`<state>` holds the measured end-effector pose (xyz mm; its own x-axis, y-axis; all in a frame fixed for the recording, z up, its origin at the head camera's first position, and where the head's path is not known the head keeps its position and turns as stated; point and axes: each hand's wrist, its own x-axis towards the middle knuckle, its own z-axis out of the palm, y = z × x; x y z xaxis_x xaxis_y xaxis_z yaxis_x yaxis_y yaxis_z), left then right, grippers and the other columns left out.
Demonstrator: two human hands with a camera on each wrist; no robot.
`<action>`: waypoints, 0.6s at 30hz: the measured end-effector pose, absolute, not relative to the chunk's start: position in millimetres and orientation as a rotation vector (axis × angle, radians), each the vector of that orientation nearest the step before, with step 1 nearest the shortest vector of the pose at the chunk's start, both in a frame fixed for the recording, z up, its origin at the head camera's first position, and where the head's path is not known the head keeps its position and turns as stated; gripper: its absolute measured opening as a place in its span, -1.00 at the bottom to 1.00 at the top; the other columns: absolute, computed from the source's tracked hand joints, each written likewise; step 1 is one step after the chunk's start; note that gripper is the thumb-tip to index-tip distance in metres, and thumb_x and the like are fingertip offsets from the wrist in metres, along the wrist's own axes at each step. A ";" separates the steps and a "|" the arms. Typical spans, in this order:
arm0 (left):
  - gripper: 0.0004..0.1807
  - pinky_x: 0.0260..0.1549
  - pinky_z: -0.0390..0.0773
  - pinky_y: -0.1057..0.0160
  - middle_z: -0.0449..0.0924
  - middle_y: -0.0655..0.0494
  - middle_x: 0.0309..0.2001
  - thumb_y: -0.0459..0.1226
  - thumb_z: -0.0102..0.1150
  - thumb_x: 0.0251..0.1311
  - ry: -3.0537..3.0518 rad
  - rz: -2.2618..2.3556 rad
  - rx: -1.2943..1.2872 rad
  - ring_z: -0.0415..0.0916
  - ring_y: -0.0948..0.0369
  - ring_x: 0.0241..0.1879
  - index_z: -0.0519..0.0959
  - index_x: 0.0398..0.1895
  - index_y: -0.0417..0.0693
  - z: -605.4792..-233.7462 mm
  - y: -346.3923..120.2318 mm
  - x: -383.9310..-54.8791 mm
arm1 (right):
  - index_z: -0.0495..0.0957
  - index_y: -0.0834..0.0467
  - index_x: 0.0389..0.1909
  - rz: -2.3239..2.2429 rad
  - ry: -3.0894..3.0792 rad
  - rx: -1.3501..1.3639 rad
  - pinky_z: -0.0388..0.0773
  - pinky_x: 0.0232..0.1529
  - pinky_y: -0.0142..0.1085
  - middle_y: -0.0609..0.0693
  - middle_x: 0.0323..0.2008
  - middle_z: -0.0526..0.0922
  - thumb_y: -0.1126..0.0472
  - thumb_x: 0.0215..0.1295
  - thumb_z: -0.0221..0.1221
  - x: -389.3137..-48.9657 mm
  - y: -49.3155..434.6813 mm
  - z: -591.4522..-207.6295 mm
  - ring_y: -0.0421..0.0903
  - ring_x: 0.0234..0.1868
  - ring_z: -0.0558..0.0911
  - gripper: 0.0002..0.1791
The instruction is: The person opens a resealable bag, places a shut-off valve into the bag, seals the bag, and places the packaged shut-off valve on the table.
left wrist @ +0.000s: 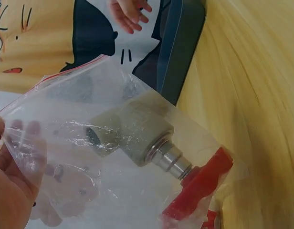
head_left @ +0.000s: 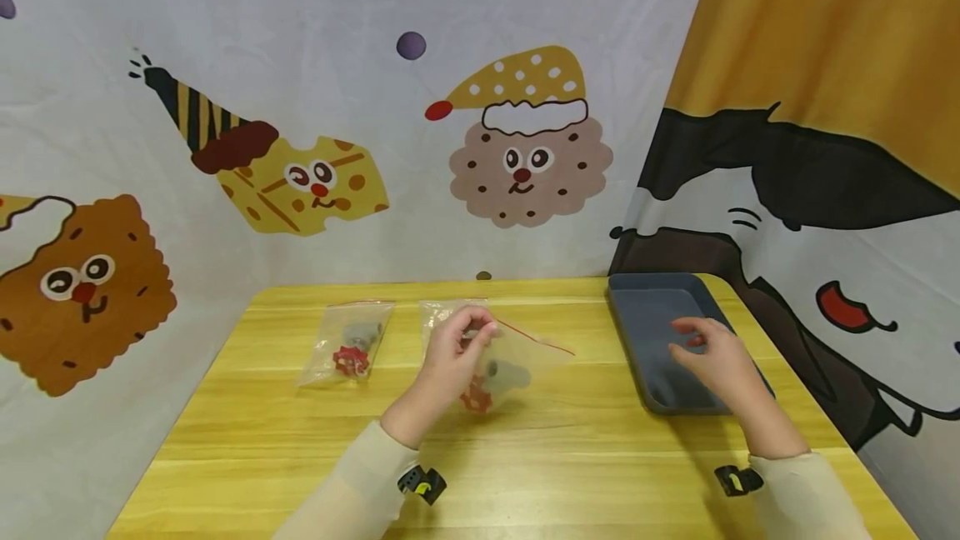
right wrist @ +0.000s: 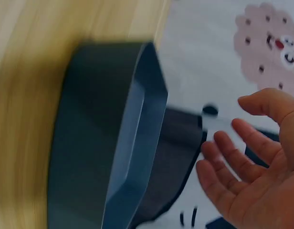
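Observation:
My left hand (head_left: pixel 455 350) pinches the top corner of a clear zip bag (head_left: pixel 536 357) with a red seal line, and the bag hangs over the table. Inside it, the left wrist view shows a grey pipe valve (left wrist: pixel 142 126) with a metal stem and a red handwheel (left wrist: pixel 199 188). Over the dark grey tray (head_left: pixel 630 332) hovers my right hand (head_left: pixel 716 361), fingers loosely bent and nothing between them. From the right wrist view, thumb and fingers (right wrist: pixel 247 162) stand apart, beside the tray wall.
Another zip bag (head_left: pixel 322 344) lies at the left of the wooden table (head_left: pixel 247 440), holding a grey valve with a red handwheel (head_left: pixel 350 361). A further clear bag (head_left: pixel 435 311) lies partly behind my left hand. A printed curtain (head_left: pixel 337 23) hangs behind the table.

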<state>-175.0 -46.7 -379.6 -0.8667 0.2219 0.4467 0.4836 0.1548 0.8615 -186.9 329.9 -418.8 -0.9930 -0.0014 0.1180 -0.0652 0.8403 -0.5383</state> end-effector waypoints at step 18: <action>-0.85 -0.63 0.40 0.50 0.69 0.18 -0.39 -0.17 0.02 0.34 -2.367 -1.195 -0.814 0.32 0.45 -0.66 0.51 -0.20 -0.03 -397.5 -25.7 -185.0 | 0.18 0.56 0.19 0.661 -3.178 -0.573 0.44 -0.10 0.18 0.56 0.09 0.30 0.04 0.30 0.06 -191.3 425.0 -434.6 0.43 -0.02 0.41 -0.29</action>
<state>-185.0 -25.7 -397.5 -0.7666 0.3292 0.5513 0.6391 0.4745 0.6053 -191.3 425.0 -434.6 -0.9279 0.3027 -0.2175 0.3643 0.8599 -0.3575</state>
